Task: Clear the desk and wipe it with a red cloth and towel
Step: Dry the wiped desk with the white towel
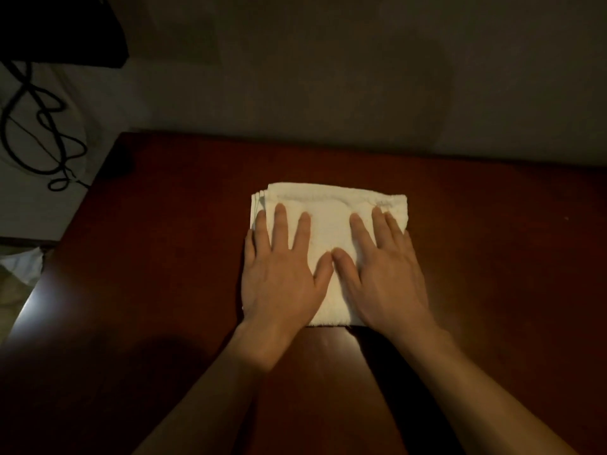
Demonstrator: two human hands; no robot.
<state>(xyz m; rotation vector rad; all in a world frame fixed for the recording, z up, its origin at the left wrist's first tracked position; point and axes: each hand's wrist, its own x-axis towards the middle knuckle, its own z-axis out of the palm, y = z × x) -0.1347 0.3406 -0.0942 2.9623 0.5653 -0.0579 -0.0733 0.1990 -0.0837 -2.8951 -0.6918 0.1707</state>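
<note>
Our left hand [279,274], right hand [384,270] press flat, fingers straight, on towel [328,221], frame centre; wiping desk [492,257]; next, slide firmly.

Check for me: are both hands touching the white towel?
Touching. Head view shows left hand and right hand lying flat, fingers straight, on the folded towel.

Two bare forearms reach fwd, side by side. Left hand [279,274] & right hand [384,274] lie palm-down, fingers straight, spread. Thumb tips touch.
</note>
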